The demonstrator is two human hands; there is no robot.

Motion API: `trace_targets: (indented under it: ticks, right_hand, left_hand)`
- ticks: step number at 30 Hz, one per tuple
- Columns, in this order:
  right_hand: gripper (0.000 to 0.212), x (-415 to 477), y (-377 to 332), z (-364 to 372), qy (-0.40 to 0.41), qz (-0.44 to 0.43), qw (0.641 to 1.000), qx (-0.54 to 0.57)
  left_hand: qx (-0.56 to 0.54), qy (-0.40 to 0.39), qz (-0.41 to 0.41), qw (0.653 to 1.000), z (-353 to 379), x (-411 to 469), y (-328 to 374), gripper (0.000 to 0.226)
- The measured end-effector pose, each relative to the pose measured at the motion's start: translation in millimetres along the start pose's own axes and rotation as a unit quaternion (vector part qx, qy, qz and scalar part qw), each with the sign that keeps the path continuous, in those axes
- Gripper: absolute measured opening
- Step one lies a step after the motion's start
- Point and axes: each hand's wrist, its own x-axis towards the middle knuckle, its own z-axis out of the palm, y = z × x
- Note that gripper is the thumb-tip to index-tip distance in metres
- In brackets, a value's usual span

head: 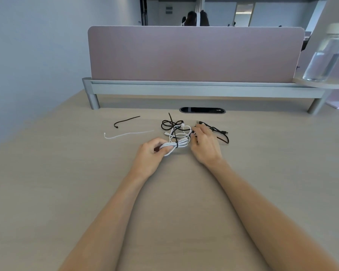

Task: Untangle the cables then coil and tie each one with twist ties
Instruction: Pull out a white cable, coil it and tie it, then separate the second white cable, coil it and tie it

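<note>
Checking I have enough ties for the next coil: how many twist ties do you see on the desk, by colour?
Thin black wire twist ties: 2, one loose, one round the white coiled cable.
Thin white wire twist tie: 1.
Total: 3.

probably an office: desk (67, 173) with pink divider screen (194, 53), cable port (202, 110).

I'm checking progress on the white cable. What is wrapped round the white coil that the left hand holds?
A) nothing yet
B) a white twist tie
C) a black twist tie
C: a black twist tie circles the white coil right beside the left hand that grips it, and the tie's long tail points away toward the tangle.
</note>
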Motion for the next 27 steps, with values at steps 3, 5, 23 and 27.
trace_targets:
  ticks: [3,5,23,27]
  right_hand:
    - [0.041,13,2,11,-0.053,-0.017,0.995,-0.084]
    - [0.046,20,3,16,-0.119,-0.017,0.988,-0.098]
    - [0.046,-19,40,-15,-0.081,0.054,0.98,-0.174]
    - [0.05,-17,38,-17,-0.131,0.033,0.976,-0.173]
  left_hand:
    - [0.042,0.051,-0.004,0.998,0,8,0,0.011]
    - [0.124,0.068,-0.01,0.99,2,17,0,0.019]
    - [0.387,0.107,-0.032,0.915,52,114,-21,0.028]
    - [0.397,0.084,-0.052,0.912,55,128,-28,0.036]
